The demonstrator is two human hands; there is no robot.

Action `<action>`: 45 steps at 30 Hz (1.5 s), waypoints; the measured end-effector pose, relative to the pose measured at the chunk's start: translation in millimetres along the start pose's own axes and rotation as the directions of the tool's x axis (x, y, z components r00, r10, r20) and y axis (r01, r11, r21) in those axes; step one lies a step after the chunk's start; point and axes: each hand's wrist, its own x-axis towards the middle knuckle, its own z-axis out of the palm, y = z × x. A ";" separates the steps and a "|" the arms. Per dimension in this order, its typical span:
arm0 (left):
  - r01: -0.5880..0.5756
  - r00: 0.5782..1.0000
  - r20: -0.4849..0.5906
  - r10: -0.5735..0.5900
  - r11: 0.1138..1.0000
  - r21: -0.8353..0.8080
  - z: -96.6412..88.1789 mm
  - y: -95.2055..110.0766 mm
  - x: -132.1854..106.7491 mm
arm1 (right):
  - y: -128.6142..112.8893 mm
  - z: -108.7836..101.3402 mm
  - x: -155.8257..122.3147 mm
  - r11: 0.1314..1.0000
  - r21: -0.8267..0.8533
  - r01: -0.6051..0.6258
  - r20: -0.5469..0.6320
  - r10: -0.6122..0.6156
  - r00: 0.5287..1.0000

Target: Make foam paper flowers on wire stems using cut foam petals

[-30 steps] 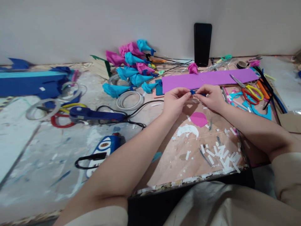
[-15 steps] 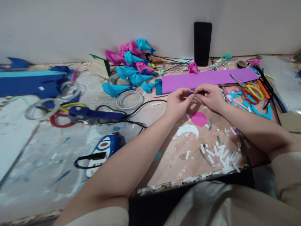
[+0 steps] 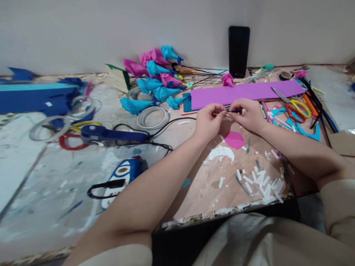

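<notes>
My left hand point(image 3: 211, 119) and my right hand point(image 3: 246, 114) meet over the board, fingertips pinched together. Between them is a small dark blue piece point(image 3: 230, 111), mostly hidden by the fingers; its material I cannot make out. Just behind the hands lies a long purple foam sheet point(image 3: 216, 96) over a teal one. Below the fingers a pink cut-out point(image 3: 234, 140) rests flat on the brown board point(image 3: 194, 199). Scissors point(image 3: 294, 105) with red and yellow handles lie to the right of my right hand.
Pink and blue flowers point(image 3: 159, 92) on dark stems lie at the back, beside a tape roll point(image 3: 153, 118). At left are a blue glue gun point(image 3: 113, 135) with a cord and more tape rolls. A black phone point(image 3: 239, 51) leans on the wall. White strips point(image 3: 266, 184) litter the board.
The fingertips have shifted slightly around the dark blue piece, and a little more of it shows between the hands. Everything else stays in place.
</notes>
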 end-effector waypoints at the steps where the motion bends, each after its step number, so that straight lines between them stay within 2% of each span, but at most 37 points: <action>1: -0.004 1.000 0.001 0.004 1.000 0.001 -0.3 -0.1 0.1 | -1.4 0.0 -0.3 1.000 0.003 0.009 0.007 -0.009 1.000; 5: -0.017 1.000 0.015 0.017 1.000 -0.020 -0.5 -1.6 0.5 | -4.7 -1.3 1.2 0.999 0.024 0.037 0.015 -0.037 0.999; 7: -0.048 0.999 0.011 0.048 0.999 -0.022 0.2 -2.4 0.7 | 0.0 -3.6 5.2 1.000 0.017 -0.002 -0.035 0.002 0.999; 9: -0.126 0.992 0.002 0.126 0.992 0.004 1.0 -3.1 1.0 | 10.8 -7.1 11.0 0.996 -0.050 -0.073 -0.119 0.067 0.991; 11: -0.209 0.978 -0.010 0.210 0.977 0.045 1.5 -4.0 1.4 | 24.8 -10.9 16.2 0.969 -0.203 -0.143 -0.153 0.113 0.982; 13: -0.230 0.972 -0.023 0.232 0.971 0.064 1.7 -5.3 1.9 | 36.9 -13.6 18.9 0.907 -0.381 -0.182 -0.092 0.159 0.983; 15: -0.199 0.979 -0.026 0.201 0.978 0.055 1.6 -7.1 2.4 | 43.2 -14.3 18.8 0.843 -0.492 -0.218 -0.034 0.232 0.972; 20: -0.132 0.991 -0.025 0.132 0.991 0.020 1.1 -10.4 3.0 | 40.6 -12.3 15.8 0.786 -0.557 -0.268 0.016 0.333 0.943; 22: -0.151 0.988 -0.022 0.152 0.988 0.024 1.1 -10.4 2.8 | 40.6 -13.3 16.6 0.812 -0.509 -0.285 -0.005 0.329 0.944; 26: -0.209 0.977 -0.032 0.210 0.977 0.029 2.2 -10.6 2.4 | 42.0 -15.4 19.3 0.913 -0.303 -0.273 -0.102 0.254 0.962; 29: -0.119 0.991 -0.069 0.110 0.985 -0.127 4.1 -12.1 3.1 | 34.5 -11.0 18.1 0.966 -0.106 -0.237 -0.137 0.222 0.966; 32: 0.005 0.995 -0.093 -0.034 0.955 -0.297 5.1 -13.1 5.1 | 18.5 -2.0 13.3 0.963 0.149 -0.223 -0.064 0.234 0.970; 34: -0.002 0.989 -0.139 -0.047 0.943 -0.334 4.9 -13.2 6.9 | 7.5 3.3 9.5 0.938 0.272 -0.217 -0.016 0.230 0.973; 40: -0.105 0.966 -0.259 0.023 0.945 -0.309 2.6 -15.1 12.4 | -6.8 6.0 3.3 0.912 0.367 -0.183 0.037 0.182 0.983; 45: -0.093 0.949 -0.312 -0.054 0.895 -0.436 1.1 -18.8 20.4 | -8.1 2.1 0.6 0.915 0.360 -0.182 0.051 0.175 0.983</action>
